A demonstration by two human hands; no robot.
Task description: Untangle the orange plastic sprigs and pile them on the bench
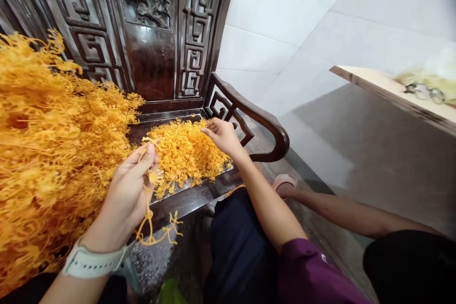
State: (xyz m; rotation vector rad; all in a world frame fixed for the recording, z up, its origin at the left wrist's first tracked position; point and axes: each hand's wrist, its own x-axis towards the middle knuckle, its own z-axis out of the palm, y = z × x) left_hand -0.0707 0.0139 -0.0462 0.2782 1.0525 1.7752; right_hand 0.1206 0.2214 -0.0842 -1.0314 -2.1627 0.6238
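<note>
My left hand (133, 183), with a pale watch on its wrist, pinches a thin orange plastic strand (149, 237) between thumb and fingers. The strand's branched end dangles below the hand. Over the right side of a low pile of small orange plastic pieces (185, 149) is my right hand (223, 135). Its thumb and fingers are drawn together in a loose pinch; whatever they hold is too small to make out. A much larger heap of orange branched plastic sprigs (64, 152) rises left of my left hand.
The pile lies on a dark carved wooden bench (199, 197) with a latticed backrest and a curved armrest (270, 128) on the right. A bare leg with a pink sandal (285, 180) extends beside it. Glasses (423, 91) lie on a wooden tabletop (377, 85) at right.
</note>
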